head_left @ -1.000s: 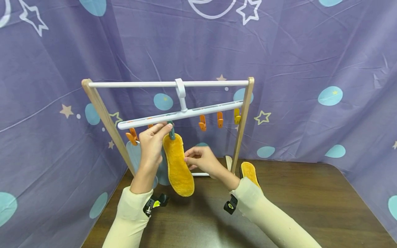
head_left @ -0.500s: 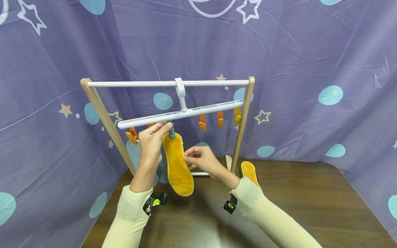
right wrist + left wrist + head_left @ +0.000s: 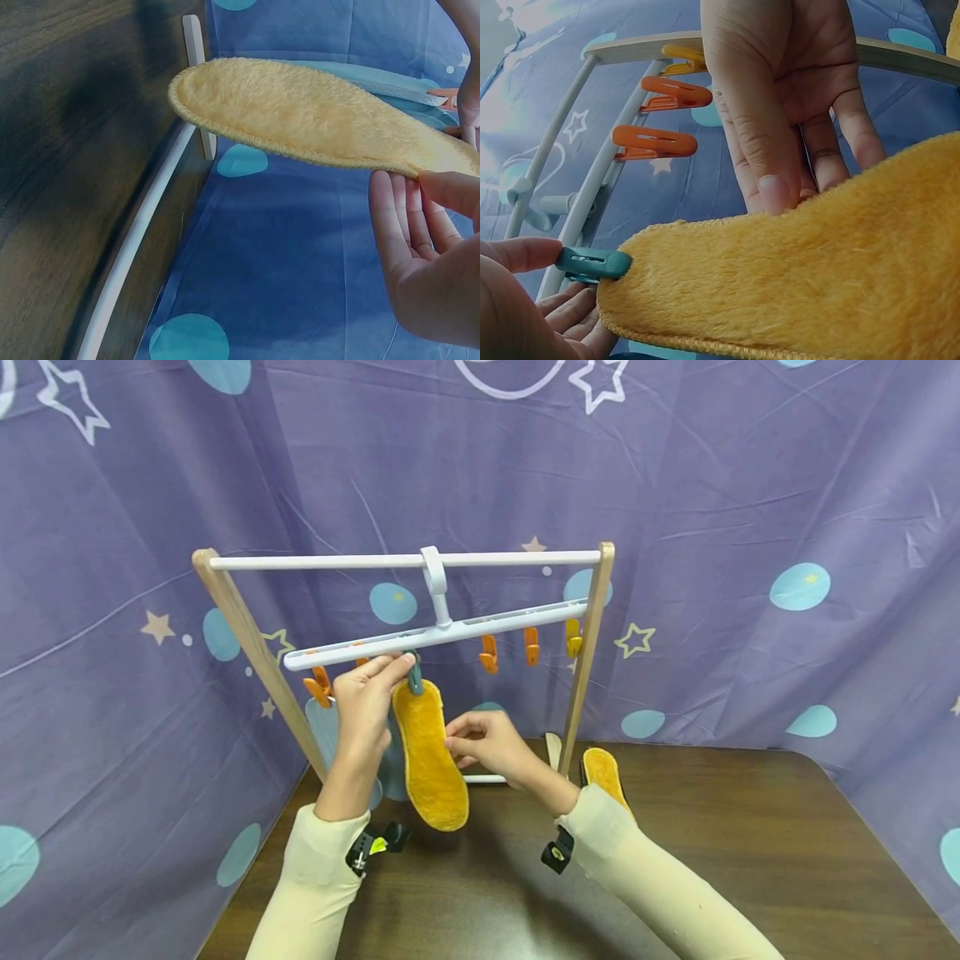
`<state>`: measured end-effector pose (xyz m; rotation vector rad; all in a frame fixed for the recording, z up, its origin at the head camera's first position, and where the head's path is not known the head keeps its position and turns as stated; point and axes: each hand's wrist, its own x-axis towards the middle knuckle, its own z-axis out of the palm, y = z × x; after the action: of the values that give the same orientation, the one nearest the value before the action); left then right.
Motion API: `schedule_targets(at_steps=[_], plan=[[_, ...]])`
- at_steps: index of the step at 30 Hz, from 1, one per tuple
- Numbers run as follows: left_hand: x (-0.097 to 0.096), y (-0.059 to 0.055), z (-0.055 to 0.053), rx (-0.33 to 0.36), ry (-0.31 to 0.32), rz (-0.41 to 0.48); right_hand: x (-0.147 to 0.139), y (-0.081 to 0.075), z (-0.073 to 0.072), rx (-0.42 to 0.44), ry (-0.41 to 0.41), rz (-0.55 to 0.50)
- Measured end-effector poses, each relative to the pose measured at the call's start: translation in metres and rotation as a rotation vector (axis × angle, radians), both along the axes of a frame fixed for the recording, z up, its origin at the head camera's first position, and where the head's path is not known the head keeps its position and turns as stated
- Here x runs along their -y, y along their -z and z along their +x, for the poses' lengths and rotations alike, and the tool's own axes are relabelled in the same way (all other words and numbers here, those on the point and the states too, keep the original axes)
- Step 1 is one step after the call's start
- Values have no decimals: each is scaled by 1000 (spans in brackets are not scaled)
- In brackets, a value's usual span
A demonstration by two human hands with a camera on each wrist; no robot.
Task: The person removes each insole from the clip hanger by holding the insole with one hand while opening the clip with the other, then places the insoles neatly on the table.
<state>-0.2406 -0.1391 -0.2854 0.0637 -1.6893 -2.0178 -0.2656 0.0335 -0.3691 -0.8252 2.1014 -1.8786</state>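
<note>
Sleeves [image 3: 318, 877]: pale, one on each forearm, with a black strap [image 3: 557, 852] at each wrist.
Right hand [image 3: 491, 747]: pinches the long edge of the yellow insole between thumb and fingers, about halfway along.
Left hand [image 3: 362, 702]: pinches the green clip between thumb and fingers, just below the hanger.
Yellow insole [image 3: 433, 760]: hangs between the two hands, fuzzy face toward the person; long axis near upright, tilted; narrower end up, at the clip, broad rounded end pointing down and toward the person's right.
Green clip [image 3: 416, 678]: bites the middle of the insole's top end.
Second insole [image 3: 602, 770]: also yellow, on the right beyond the sleeve that partly hides it; its visible end points away from the person.
Hanger [image 3: 510, 624]: white, slanting, left end lower; orange clips [image 3: 488, 654] and a yellow clip [image 3: 573, 637] hang from it, pale blue pieces [image 3: 322, 727] at the left.
Rack [image 3: 585, 668]: wooden posts, white rods; the hanger hooks over the top one.
Curtain [image 3: 712, 485]: purple, stars and blue spots, behind everything.
</note>
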Motion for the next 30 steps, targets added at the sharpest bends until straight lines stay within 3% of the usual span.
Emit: schedule_targets(at_steps=[11, 22, 30], plan=[[0, -2, 0, -5, 28, 43, -1, 1, -2, -9, 26, 17], [0, -1, 0, 1, 2, 61, 0, 0, 0, -11, 26, 20], [-3, 0, -1, -30, 16, 92, -1, 2, 0, 7, 33, 16]])
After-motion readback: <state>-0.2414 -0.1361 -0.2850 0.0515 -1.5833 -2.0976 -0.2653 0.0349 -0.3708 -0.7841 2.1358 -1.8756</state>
